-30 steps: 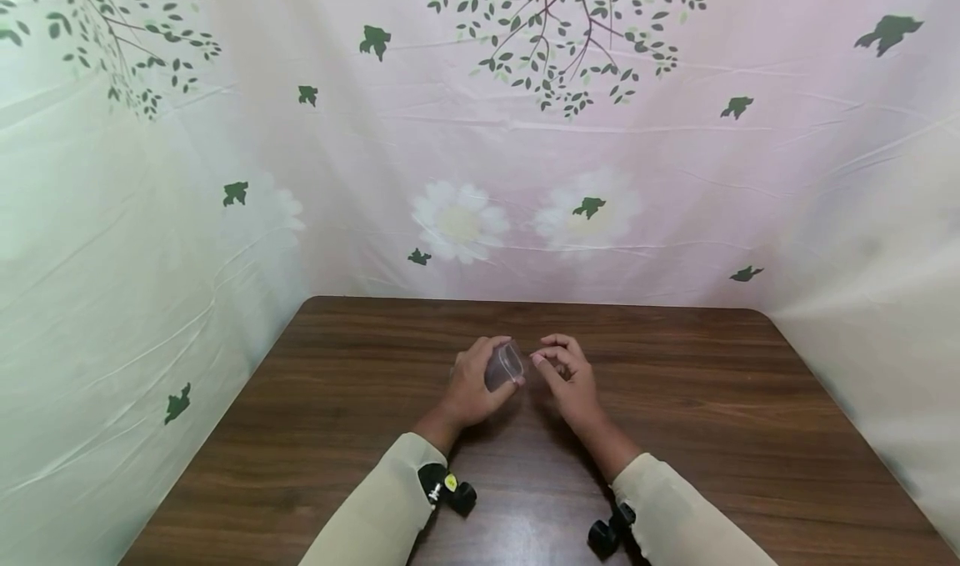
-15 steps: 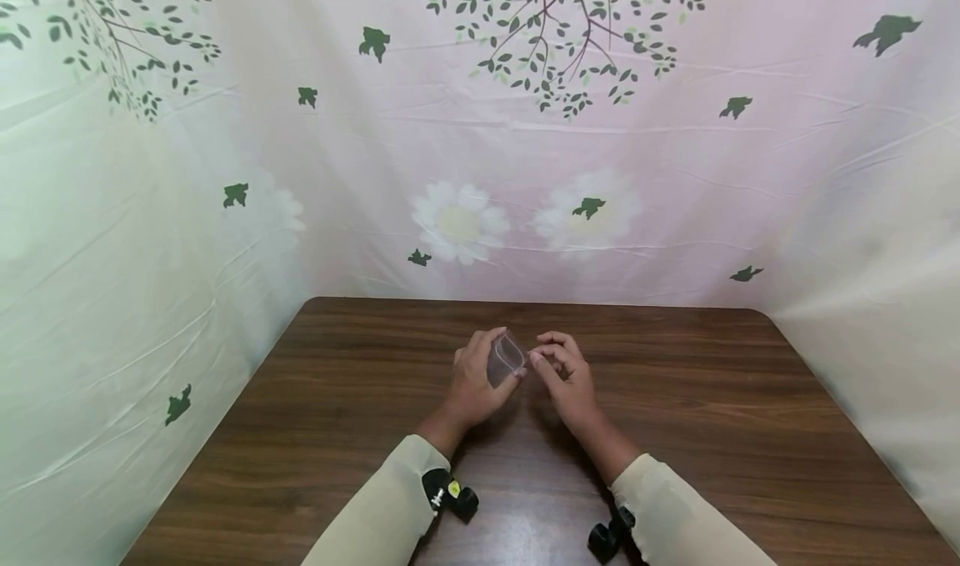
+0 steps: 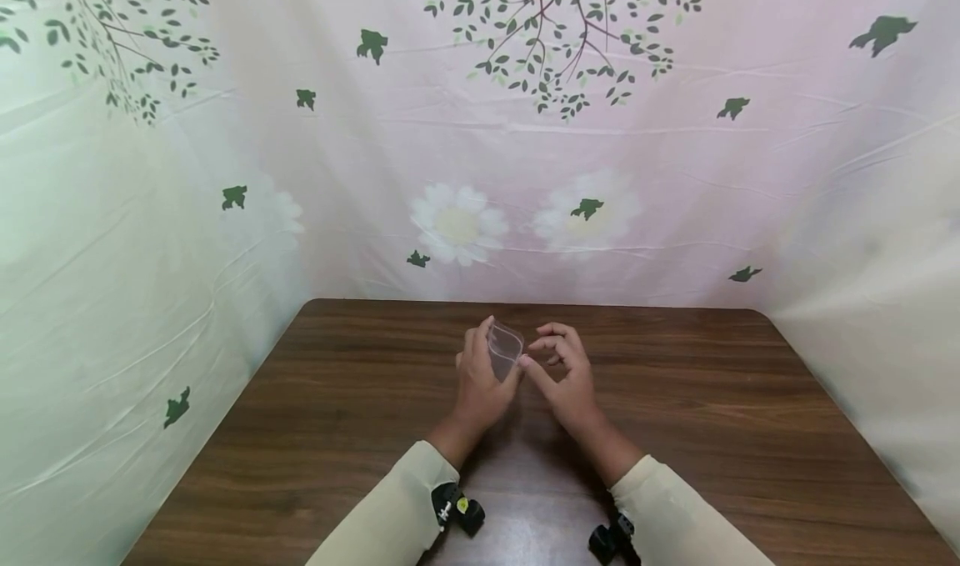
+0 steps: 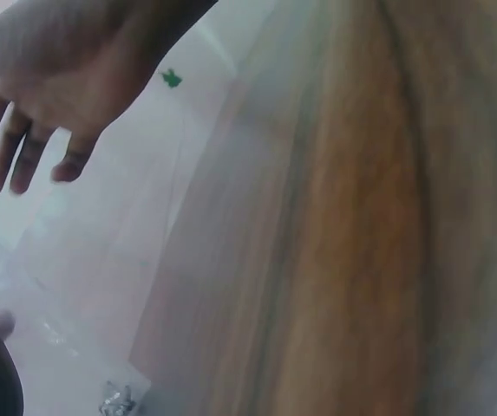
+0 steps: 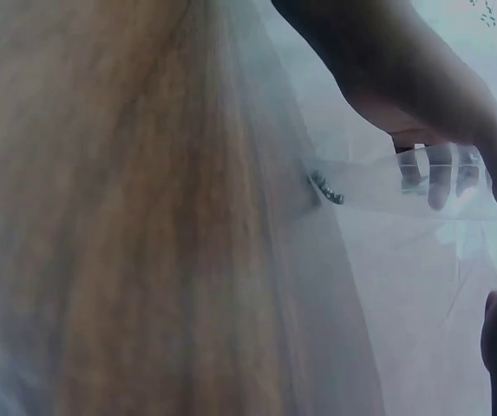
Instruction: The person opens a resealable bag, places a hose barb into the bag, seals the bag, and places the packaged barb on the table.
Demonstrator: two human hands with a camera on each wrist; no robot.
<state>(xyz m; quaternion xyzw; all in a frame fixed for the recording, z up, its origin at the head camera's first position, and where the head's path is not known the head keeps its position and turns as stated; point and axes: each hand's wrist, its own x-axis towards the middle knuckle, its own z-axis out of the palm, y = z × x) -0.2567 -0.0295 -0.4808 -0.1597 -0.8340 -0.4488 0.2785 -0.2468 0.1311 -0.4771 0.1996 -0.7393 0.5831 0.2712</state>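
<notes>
A clear plastic container (image 3: pixel 506 349), like a small cup or box, is tilted above the table in my left hand (image 3: pixel 480 383). My left fingers and thumb grip its sides. Small shiny metallic pieces (image 5: pixel 326 188) lie at its bottom in the right wrist view; their kind is too blurred to tell. My right hand (image 3: pixel 567 374) is just right of the rim, thumb tip close to the container and left thumb. Its fingers are loosely bent and spread in the left wrist view, and nothing shows between them. Whether the right thumb touches the rim is unclear.
A brown wood-grain table (image 3: pixel 360 383) lies under both hands. Pale cloth (image 3: pixel 480 157) printed with leaves, flowers and birds hangs behind and beside it. Black wrist cameras are strapped at both sleeves (image 3: pixel 397 499).
My left hand has moved slightly up and right and turned the container, so its opening faces differently. The right thumb and index fingertips have come a little apart beside it.
</notes>
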